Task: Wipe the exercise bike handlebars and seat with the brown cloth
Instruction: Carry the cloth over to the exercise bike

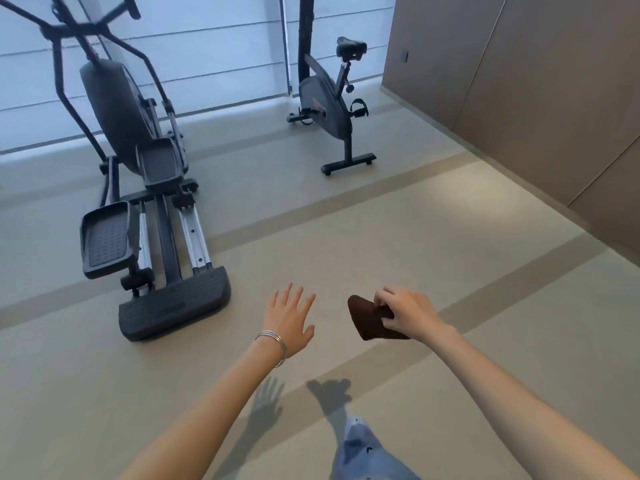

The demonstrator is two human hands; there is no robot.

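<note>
Head view: I logged the left hand released, fingers straight and spread, above the floor, with thin bangles at the wrist. The right hand grasped the folded brown cloth in the air, near the left hand. The exercise bike stood well apart by the window, its seat untouched. An elliptical trainer stood at left.

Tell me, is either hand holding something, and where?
The right hand grips the brown cloth by its right side. The left hand holds nothing.
</note>
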